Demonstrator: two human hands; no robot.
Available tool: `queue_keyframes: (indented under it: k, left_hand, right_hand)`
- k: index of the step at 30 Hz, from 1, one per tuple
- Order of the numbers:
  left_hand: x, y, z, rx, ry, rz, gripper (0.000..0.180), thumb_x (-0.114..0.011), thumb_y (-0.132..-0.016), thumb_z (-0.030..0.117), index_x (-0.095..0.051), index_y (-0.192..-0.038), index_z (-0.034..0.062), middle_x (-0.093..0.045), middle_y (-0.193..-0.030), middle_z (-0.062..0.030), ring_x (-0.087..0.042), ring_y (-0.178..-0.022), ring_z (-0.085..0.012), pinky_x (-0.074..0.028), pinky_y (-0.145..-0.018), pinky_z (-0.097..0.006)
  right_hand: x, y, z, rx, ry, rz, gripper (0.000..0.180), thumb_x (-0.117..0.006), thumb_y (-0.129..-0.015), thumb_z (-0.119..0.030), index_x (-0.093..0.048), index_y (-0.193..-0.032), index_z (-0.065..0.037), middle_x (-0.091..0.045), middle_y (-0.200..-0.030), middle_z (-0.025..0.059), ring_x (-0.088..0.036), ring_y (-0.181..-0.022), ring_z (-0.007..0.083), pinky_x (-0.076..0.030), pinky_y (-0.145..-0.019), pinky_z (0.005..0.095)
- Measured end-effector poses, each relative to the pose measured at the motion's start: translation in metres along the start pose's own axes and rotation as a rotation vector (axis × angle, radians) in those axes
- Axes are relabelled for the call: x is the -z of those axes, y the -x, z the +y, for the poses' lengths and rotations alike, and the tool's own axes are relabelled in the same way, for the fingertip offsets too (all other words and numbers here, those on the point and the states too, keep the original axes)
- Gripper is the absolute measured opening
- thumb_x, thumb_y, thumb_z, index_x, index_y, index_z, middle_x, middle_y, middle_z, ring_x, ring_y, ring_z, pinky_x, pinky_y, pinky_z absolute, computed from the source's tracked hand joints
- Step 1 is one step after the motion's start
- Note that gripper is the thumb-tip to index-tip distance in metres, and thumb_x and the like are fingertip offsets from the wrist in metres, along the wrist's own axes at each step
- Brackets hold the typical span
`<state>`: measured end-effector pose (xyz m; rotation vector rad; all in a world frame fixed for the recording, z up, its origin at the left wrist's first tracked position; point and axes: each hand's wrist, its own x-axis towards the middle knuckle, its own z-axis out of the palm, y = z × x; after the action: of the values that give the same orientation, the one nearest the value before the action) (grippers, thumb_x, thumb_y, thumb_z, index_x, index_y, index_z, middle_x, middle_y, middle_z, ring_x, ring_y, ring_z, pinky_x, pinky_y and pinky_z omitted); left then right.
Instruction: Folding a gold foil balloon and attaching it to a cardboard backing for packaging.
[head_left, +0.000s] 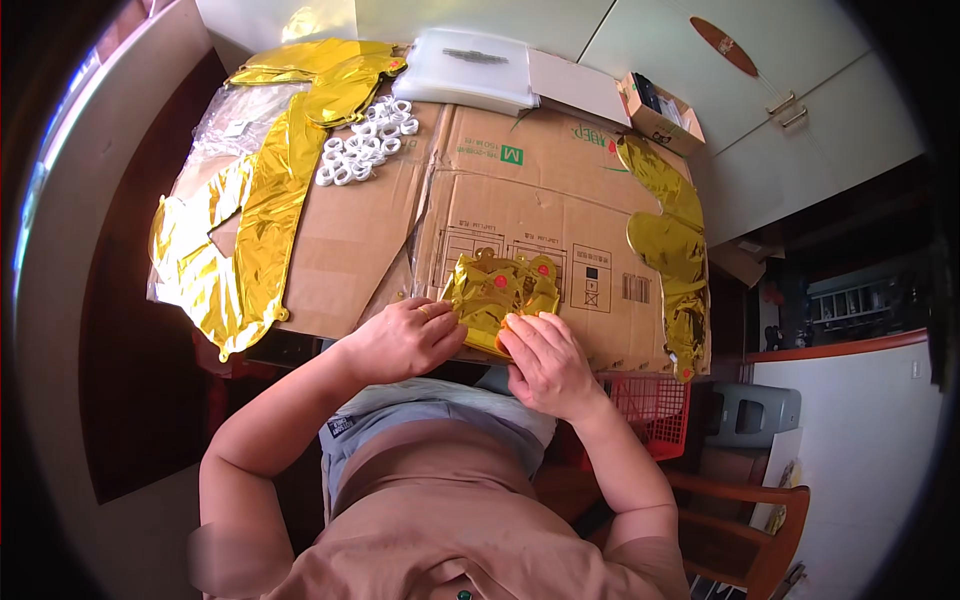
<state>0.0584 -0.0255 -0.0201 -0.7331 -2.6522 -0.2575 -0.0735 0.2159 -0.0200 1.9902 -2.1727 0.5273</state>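
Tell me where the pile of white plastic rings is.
In the head view, the white plastic rings lie on the flattened cardboard, far left of centre, just right of the long gold foil balloon and well beyond both hands.

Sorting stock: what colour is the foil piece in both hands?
Shiny gold foil piece with small red-orange dots; head view.

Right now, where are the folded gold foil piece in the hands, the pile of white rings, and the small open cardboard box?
folded gold foil piece [492, 292], head view, on its crinkled middle.
pile of white rings [365, 142], head view, on the pile's centre.
small open cardboard box [657, 122], head view, on its near side wall.
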Motion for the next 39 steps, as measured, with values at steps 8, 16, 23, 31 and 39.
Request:
queue_keyframes:
  k: [8,16,23,31,39]
  left_hand:
    - [-0.003,0.001,0.0,0.014,0.05,0.119,0.031,-0.069,-0.075,0.01,-0.066,-0.103,-0.0019,-0.067,-0.104,-0.0137,-0.068,-0.101,-0.0297,-0.056,-0.089,-0.041]
    - [-0.012,0.0,0.016,0.153,0.11,0.149,0.047,-0.078,-0.07,0.016,-0.063,-0.112,0.0005,-0.061,-0.115,-0.0147,-0.061,-0.114,-0.0313,-0.049,-0.102,-0.046]
    - [-0.019,-0.004,0.022,0.231,0.123,0.154,0.045,-0.08,-0.073,0.019,-0.063,-0.112,0.0022,-0.059,-0.118,-0.0134,-0.059,-0.117,-0.0324,-0.045,-0.105,-0.047]
    - [-0.038,-0.035,0.012,0.203,0.188,0.201,0.029,-0.072,-0.084,0.009,-0.065,-0.112,0.0027,-0.06,-0.124,-0.0144,-0.056,-0.126,-0.0331,-0.045,-0.107,-0.047]
    - [-0.049,-0.033,0.011,0.268,0.183,0.055,0.037,-0.065,-0.087,0.018,-0.066,-0.124,0.0116,-0.055,-0.139,-0.0124,-0.043,-0.14,-0.0337,-0.032,-0.116,-0.053]
  right_hand:
    - [0.003,0.004,-0.004,-0.118,-0.135,0.039,0.053,-0.077,-0.074,-0.016,-0.062,-0.122,0.0,-0.059,-0.131,0.016,-0.056,-0.119,0.0345,-0.043,-0.106,0.0472]
    - [-0.009,0.018,0.002,-0.121,-0.163,0.115,0.049,-0.077,-0.08,-0.026,-0.064,-0.12,-0.002,-0.06,-0.126,0.0142,-0.054,-0.115,0.0332,-0.045,-0.103,0.0461]
    - [-0.009,0.024,0.002,-0.14,-0.125,0.191,0.044,-0.078,-0.079,-0.024,-0.065,-0.115,-0.002,-0.062,-0.119,0.0121,-0.056,-0.108,0.032,-0.047,-0.097,0.0449]
    - [-0.016,0.008,-0.005,-0.312,-0.165,0.272,0.036,-0.076,-0.078,-0.005,-0.066,-0.112,-0.004,-0.065,-0.107,0.0097,-0.061,-0.098,0.0297,-0.05,-0.088,0.0409]
    - [-0.012,0.026,-0.001,-0.504,-0.145,0.438,0.044,-0.076,-0.075,0.0,-0.066,-0.117,-0.006,-0.064,-0.116,0.0104,-0.06,-0.106,0.0317,-0.049,-0.094,0.0425]
